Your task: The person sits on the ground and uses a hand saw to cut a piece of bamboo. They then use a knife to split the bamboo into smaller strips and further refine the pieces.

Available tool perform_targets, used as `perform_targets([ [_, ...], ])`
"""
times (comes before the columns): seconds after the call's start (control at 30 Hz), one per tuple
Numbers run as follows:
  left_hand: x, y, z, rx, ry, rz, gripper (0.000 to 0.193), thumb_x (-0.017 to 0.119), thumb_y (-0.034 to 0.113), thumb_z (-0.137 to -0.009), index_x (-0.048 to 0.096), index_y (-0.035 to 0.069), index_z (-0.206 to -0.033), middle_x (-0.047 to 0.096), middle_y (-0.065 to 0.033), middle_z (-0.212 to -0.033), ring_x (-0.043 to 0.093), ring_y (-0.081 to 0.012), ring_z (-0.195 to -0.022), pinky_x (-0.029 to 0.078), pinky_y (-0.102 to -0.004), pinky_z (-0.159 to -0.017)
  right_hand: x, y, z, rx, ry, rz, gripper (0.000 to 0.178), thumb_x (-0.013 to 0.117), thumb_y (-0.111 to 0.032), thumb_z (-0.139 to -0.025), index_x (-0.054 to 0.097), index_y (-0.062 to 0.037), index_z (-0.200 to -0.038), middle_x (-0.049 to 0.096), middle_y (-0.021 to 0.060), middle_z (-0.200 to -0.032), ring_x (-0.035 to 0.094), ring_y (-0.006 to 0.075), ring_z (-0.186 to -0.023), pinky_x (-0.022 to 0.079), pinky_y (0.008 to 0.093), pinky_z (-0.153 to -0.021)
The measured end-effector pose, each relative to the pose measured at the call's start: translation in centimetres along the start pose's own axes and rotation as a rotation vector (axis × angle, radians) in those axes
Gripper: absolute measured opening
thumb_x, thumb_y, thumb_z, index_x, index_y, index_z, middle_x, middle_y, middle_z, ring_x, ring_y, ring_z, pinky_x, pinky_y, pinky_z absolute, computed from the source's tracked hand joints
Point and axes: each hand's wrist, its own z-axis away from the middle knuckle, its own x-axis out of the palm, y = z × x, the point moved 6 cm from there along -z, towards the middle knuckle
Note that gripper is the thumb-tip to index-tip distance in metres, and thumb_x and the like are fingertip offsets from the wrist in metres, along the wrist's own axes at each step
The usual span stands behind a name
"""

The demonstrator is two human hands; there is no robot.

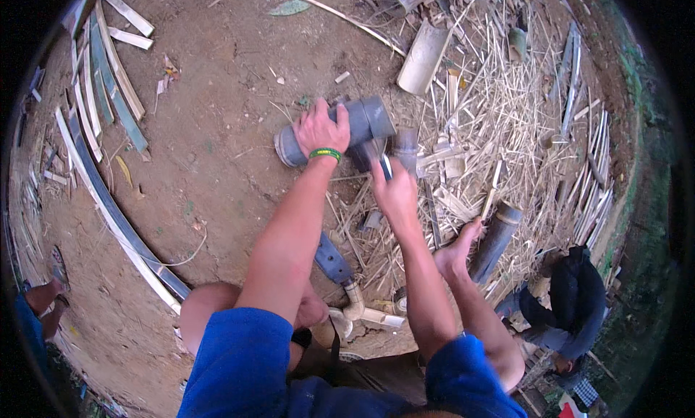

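My left hand [323, 131], with a green and yellow band at its wrist, is wrapped over a thick grey bamboo section [371, 118] and holds it from above. The section lies tilted, its right end slightly farther from me. Just below that end, my right hand [397, 195] is closed around a bladed hand tool [386, 167], seemingly a knife. The blade is blurred and partly hidden by the hand and the bamboo. Beside it, a shorter bamboo piece [405, 144] is partly covered by the section, and whether they touch I cannot tell.
Between my legs lies a tool with a curved pale handle [353, 299] and a dark flat part. Long split bamboo strips [108, 215] line the left. Shavings [499, 121] cover the right, near a bamboo tube [496, 238] by my foot. Other people sit at both edges.
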Motion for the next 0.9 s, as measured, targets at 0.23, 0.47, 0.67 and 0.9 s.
perform_targets([
  [0.23, -0.3, -0.8, 0.4, 0.064, 0.019, 0.008, 0.038, 0.060, 0.043, -0.090, 0.064, 0.006, -0.093, 0.073, -0.0199, -0.095, 0.068, -0.0391, -0.094, 0.047, -0.0515, -0.091, -0.7, 3.7, 6.9, 0.117, -0.104, -0.098, 0.034, 0.065, -0.031, -0.099, 0.070, -0.0008, -0.113, 0.070, 0.0273, -0.081, 0.071, 0.0471, -0.080, 0.055, 0.0510, -0.071],
  [0.47, -0.7, -2.0, -0.5, -0.006, 0.083, 0.012, 0.037, 0.060, 0.044, -0.092, 0.065, 0.007, -0.092, 0.072, -0.0214, -0.088, 0.068, -0.0404, -0.091, 0.048, -0.0520, -0.087, -1.9, 4.1, 10.5, 0.080, -0.078, -0.069, 0.040, 0.066, -0.036, -0.098, 0.070, 0.0004, -0.113, 0.069, 0.0299, -0.079, 0.071, 0.0472, -0.081, 0.056, 0.0524, -0.072],
  [0.67, 0.4, 0.7, -0.2, -0.006, 0.033, 0.017, 0.038, 0.060, 0.044, -0.092, 0.065, 0.007, -0.094, 0.072, -0.0208, -0.089, 0.068, -0.0398, -0.092, 0.048, -0.0518, -0.087, 0.1, 0.0, -0.9, 0.056, 0.023, 0.070, 0.037, 0.063, -0.037, -0.100, 0.067, -0.0005, -0.096, 0.070, 0.0279, -0.082, 0.068, 0.0498, -0.080, 0.054, 0.0556, -0.069],
  [0.9, -0.7, -1.5, -0.4, 0.003, 0.098, 0.007, 0.038, 0.061, 0.044, -0.090, 0.064, 0.006, -0.091, 0.072, -0.0192, -0.089, 0.068, -0.0387, -0.092, 0.047, -0.0512, -0.091, -3.2, 5.7, 13.3, -0.090, 0.033, -0.090, 0.039, 0.063, -0.034, -0.100, 0.070, -0.0006, -0.119, 0.072, 0.0270, -0.088, 0.073, 0.0433, -0.082, 0.056, 0.0518, -0.073],
])
